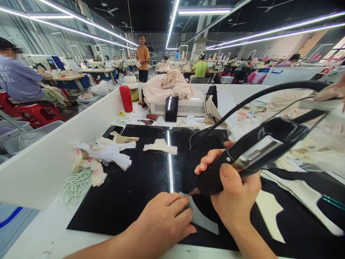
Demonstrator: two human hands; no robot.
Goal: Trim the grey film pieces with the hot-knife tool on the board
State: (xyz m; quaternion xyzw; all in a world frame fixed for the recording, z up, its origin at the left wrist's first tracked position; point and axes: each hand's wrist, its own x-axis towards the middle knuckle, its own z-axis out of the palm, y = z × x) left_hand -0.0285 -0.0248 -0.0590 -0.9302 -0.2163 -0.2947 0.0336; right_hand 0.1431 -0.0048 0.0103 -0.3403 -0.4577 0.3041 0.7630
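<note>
My right hand is wrapped round a black corded handheld tool with a silver plate on its side. The tool's narrow metal tip points down left and meets the upper end of a curved pale grey fabric piece. Bent fingers of my left hand press on the left side of this piece, holding it against the black mat; they hide part of it. Right of my right wrist lies a cream cut piece. Another cream piece rests farther back on the mat.
White scraps and pale green cord lie at left. A phone leans on a white vented box beneath piled fabric, near a red bottle. The tool's cable arches at right. Several people work beyond.
</note>
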